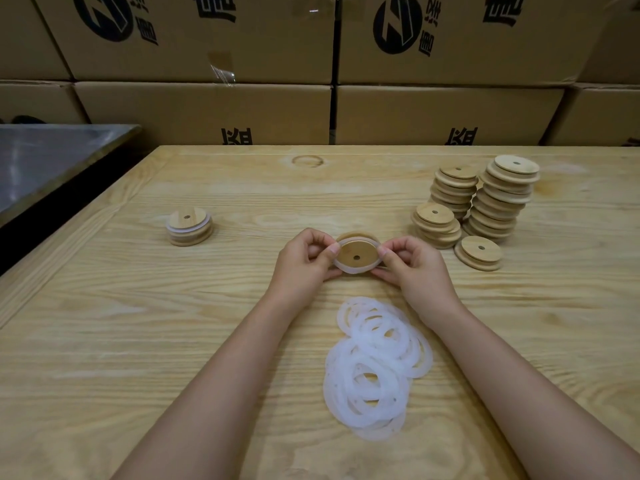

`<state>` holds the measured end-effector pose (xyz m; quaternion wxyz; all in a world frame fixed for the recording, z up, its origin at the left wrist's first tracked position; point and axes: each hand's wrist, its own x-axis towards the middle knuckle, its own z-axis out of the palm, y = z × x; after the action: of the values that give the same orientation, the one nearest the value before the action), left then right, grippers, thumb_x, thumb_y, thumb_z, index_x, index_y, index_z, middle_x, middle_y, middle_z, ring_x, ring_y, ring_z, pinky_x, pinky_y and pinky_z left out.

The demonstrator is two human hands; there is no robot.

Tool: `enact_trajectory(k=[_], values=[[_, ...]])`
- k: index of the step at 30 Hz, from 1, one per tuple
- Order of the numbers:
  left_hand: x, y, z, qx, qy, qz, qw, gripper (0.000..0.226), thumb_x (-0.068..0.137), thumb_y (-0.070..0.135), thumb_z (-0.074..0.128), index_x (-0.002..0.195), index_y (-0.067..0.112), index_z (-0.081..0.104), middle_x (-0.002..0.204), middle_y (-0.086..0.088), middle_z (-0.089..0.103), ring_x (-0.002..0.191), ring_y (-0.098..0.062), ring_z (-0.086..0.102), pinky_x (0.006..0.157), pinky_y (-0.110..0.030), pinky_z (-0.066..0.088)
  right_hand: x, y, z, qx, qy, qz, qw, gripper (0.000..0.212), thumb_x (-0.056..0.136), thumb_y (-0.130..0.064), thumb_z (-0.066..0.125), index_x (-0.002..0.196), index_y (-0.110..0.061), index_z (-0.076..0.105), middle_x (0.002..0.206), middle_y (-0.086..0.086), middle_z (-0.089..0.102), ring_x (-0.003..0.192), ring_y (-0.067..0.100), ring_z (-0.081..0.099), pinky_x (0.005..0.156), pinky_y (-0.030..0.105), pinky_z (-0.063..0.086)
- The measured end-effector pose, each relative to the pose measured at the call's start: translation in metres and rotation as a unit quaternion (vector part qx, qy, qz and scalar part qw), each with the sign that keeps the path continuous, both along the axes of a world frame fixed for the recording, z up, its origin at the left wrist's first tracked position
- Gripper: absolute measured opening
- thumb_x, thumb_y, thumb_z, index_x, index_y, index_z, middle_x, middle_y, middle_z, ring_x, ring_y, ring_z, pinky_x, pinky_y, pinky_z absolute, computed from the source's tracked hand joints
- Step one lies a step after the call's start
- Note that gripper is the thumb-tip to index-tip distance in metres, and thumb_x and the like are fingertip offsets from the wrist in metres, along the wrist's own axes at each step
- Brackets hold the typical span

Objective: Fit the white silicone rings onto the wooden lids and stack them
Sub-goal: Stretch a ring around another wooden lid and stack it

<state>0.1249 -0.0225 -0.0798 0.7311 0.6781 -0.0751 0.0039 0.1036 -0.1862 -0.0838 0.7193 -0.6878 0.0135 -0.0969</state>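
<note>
A round wooden lid with a small centre hole is held tilted toward me above the table's middle. A white silicone ring sits stretched around its inner step. My left hand pinches the ring and lid at the left edge, and my right hand pinches them at the right edge. A loose heap of white rings lies on the table just below my hands. A short stack of ringed lids stands at the left. Several stacks of bare lids stand at the right.
The wooden table stretches wide around my arms. A grey metal surface adjoins its far left corner. Stacked cardboard boxes with dark printing form a wall behind the table's far edge.
</note>
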Motion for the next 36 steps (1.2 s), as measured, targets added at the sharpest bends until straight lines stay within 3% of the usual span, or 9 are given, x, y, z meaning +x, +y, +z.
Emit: enact_trajectory(k=[4,9,18,23,26,31,33,36], values=[[-0.0020,-0.0024,-0.0016,0.026,-0.022,0.008,0.999,0.013,0.087,0.007,0.064,0.082,0.013,0.053,0.079,-0.006,0.067,0.082,-0.020,0.069,0.073,-0.031,0.059,-0.0019,0.0011,0.0013,0.010,-0.004,0.003,1.000,0.012,0.091,-0.007,0.060,0.079,-0.008,0.060,0.067,-0.002,0.072,0.073,0.010,0.071,0.064,0.014,0.053],[-0.0002,-0.0006,-0.0007,0.005,-0.001,0.020,1.000,0.015,0.090,0.004,0.059,0.079,0.012,0.053,0.069,-0.003,0.063,0.073,-0.012,0.066,0.065,-0.024,0.058,-0.0023,0.0035,0.0023,0.025,0.009,0.012,1.000,0.011,0.090,-0.003,0.060,0.080,-0.007,0.061,0.066,-0.001,0.072,0.071,0.009,0.071,0.063,0.013,0.053],[0.0014,0.0000,0.0004,0.003,0.040,0.032,0.999,0.016,0.094,0.002,0.052,0.080,0.011,0.052,0.071,-0.008,0.057,0.080,-0.019,0.065,0.063,-0.022,0.058,-0.0012,0.0006,0.0042,0.044,0.041,0.001,0.998,0.009,0.090,-0.003,0.061,0.080,-0.004,0.062,0.070,0.004,0.072,0.074,0.013,0.072,0.066,0.017,0.055],[-0.0026,0.0005,-0.0004,0.033,-0.016,-0.001,0.999,0.025,0.093,-0.002,0.050,0.090,0.023,0.051,0.081,-0.005,0.071,0.083,-0.017,0.071,0.067,-0.027,0.058,-0.0014,0.0010,0.0053,0.038,0.048,-0.010,0.998,0.011,0.090,-0.002,0.060,0.079,-0.004,0.061,0.070,0.005,0.070,0.071,0.011,0.071,0.066,0.016,0.055],[-0.0037,0.0010,-0.0009,0.045,-0.037,-0.009,0.998,0.030,0.093,0.000,0.050,0.085,0.027,0.058,0.078,-0.004,0.071,0.083,-0.016,0.070,0.069,-0.029,0.058,-0.0024,0.0011,0.0048,0.030,0.043,-0.017,0.998,0.010,0.089,-0.003,0.062,0.079,-0.004,0.062,0.071,0.006,0.070,0.071,0.012,0.071,0.067,0.017,0.055],[-0.0041,-0.0003,-0.0021,0.059,-0.056,0.002,0.997,0.015,0.089,0.016,0.063,0.082,0.026,0.054,0.075,-0.005,0.071,0.074,-0.017,0.071,0.065,-0.030,0.058,-0.0055,0.0038,0.0026,-0.031,0.022,-0.044,0.998,0.010,0.088,-0.008,0.065,0.078,-0.012,0.064,0.071,0.003,0.072,0.072,0.011,0.070,0.068,0.019,0.053],[-0.0036,0.0000,-0.0018,0.079,-0.059,0.020,0.995,0.021,0.085,0.013,0.068,0.083,0.024,0.051,0.076,-0.007,0.071,0.068,-0.016,0.071,0.061,-0.027,0.057,-0.0071,0.0061,0.0034,-0.041,0.008,-0.045,0.998,0.010,0.086,-0.009,0.067,0.077,-0.014,0.065,0.068,0.000,0.072,0.069,0.008,0.068,0.065,0.015,0.051],[-0.0025,0.0017,-0.0001,0.037,-0.031,0.024,0.999,0.024,0.085,0.006,0.067,0.085,0.022,0.049,0.076,-0.005,0.072,0.067,-0.014,0.070,0.059,-0.026,0.055,-0.0090,0.0090,0.0051,-0.039,-0.010,-0.037,0.999,0.010,0.084,-0.009,0.070,0.076,-0.015,0.066,0.073,0.001,0.071,0.071,0.008,0.068,0.065,0.015,0.050]])
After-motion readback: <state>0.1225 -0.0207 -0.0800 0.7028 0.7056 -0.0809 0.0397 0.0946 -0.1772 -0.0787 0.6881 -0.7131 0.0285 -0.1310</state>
